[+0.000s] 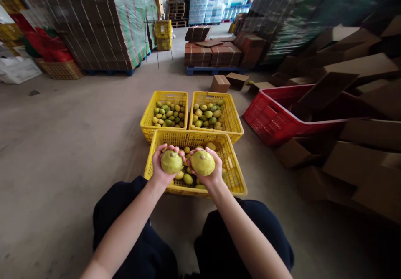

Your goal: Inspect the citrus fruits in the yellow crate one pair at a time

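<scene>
Two nubbed, round fruits (203, 163): left hand (158, 169), right hand (216, 174) cupping one each; latticed plastic crate (233, 168) beneath.

In the left hand (157, 167), one fruit (171, 163) is showing greenish yellow; in the right hand (216, 171), another fruit (203, 164) is looking yellower. Beneath both, the nearest crate (231, 164) is showing yellow lattice. Beyond them, paired crates (232, 114) are repeating that yellow around green-and-yellow fruits (169, 114); rightward, a big crate (266, 116) is showing red.

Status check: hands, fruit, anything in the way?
Left hand gripping one fruit. Right hand gripping another fruit. Both above near yellow crate; nothing visibly blocking.
</scene>
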Demonstrator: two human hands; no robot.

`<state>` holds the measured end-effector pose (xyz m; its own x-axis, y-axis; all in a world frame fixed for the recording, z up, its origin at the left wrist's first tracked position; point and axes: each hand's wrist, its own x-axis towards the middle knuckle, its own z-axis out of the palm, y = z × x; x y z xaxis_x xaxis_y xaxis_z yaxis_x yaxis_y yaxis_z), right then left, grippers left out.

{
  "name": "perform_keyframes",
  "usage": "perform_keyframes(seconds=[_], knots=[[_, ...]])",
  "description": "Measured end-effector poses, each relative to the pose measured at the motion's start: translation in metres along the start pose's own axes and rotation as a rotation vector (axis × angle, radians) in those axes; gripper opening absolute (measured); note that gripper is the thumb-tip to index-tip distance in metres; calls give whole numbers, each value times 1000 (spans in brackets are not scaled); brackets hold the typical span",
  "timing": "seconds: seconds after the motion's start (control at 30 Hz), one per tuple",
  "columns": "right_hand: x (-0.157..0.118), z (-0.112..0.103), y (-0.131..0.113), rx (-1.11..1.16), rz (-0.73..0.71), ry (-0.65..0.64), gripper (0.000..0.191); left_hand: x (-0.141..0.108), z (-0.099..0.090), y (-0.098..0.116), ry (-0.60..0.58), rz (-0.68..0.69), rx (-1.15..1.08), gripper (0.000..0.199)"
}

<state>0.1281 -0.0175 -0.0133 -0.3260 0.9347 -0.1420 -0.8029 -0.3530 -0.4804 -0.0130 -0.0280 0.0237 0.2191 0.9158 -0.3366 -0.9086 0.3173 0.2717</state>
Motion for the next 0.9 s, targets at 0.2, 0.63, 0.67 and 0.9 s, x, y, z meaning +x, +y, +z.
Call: perform_keyframes(seconds=[0.2,0.63,0.67,0.9], knots=[[0,3,3,21,15,-30,20,1,-3,-3,-55,-24,49,38],[1,2,2,139,52,49,19,1,-1,-9,5,-33,51,28],[0,3,2,154,52,57,21,2,-2,-9,21,-29,36,27],[0,9,3,228,-29,189,21,16,-13,-2,281,89,-204,15]])
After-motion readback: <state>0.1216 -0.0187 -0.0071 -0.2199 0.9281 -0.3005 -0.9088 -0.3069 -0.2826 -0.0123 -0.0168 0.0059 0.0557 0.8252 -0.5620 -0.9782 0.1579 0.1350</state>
